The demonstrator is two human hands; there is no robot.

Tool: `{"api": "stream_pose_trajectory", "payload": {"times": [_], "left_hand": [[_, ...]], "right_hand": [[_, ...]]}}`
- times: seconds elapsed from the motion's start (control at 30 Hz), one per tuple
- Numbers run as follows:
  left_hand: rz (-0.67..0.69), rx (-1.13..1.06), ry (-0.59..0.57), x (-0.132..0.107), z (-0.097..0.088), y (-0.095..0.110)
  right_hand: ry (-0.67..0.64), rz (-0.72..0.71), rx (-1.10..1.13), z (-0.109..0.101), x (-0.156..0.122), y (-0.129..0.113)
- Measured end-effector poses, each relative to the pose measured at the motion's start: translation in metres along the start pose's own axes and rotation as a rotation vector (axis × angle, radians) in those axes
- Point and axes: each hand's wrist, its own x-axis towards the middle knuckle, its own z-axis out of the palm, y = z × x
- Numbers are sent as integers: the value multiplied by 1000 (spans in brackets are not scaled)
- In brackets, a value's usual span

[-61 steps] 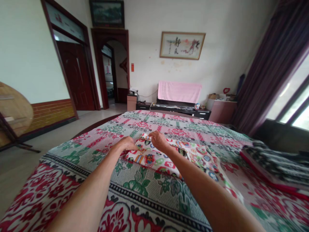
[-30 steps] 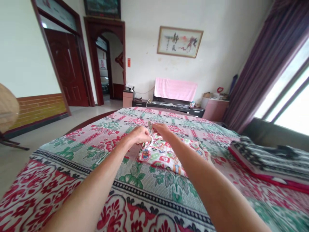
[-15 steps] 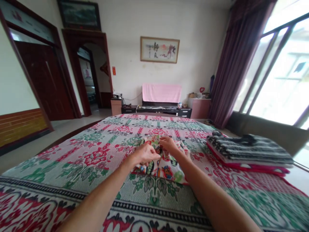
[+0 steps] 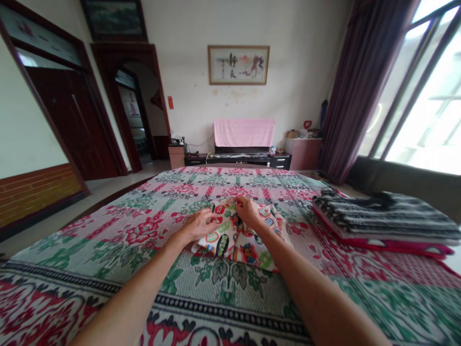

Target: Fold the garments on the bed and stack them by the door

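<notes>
A white garment [image 4: 228, 238] with colourful cartoon prints lies folded on the bed in front of me; I cannot tell which kind of garment it is. At its left side, my left hand [image 4: 200, 225] rests with fingers and thumb apart, touching the cloth. My right hand [image 4: 248, 211] reaches over the far middle of the garment, its fingers pinched together on the cloth near the top edge. My right forearm covers part of the garment's right side.
The garment lies on a flowered red, green and white bedspread [image 4: 140, 233]. To the right sits a folded stack with a black-and-white striped knit [image 4: 382, 216] on top. Past the bed stand a low cabinet [image 4: 281, 161] and a pink cloth [image 4: 245, 132].
My left hand has moved left, away from the garment's middle, and its fingers have spread. My right hand has shifted slightly toward the far edge. The camera view has turned slightly.
</notes>
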Motion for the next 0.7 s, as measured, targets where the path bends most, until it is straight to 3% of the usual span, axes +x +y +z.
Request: {"api": "stream_pose_trajectory", "payload": {"times": [0.13, 0.3, 0.4, 0.5, 0.6, 0.7], "left_hand": [[74, 73, -39, -2, 11, -10], [-11, 172, -133, -6, 16, -9], [-41, 187, -157, -7, 16, -10], [-34, 177, -158, -9, 14, -9], [-12, 163, -157, -11, 9, -7], [-35, 156, -176, -11, 6, -4]], "right_hand": [[-9, -34, 7, 3, -1, 3], [-46, -12, -134, -6, -1, 0], [-78, -105, -117, -19, -5, -12], [-353, -247, 13, -35, -14, -25], [-668, -278, 90, -51, -28, -36], [-738, -272, 59, -63, -46, -42]]}}
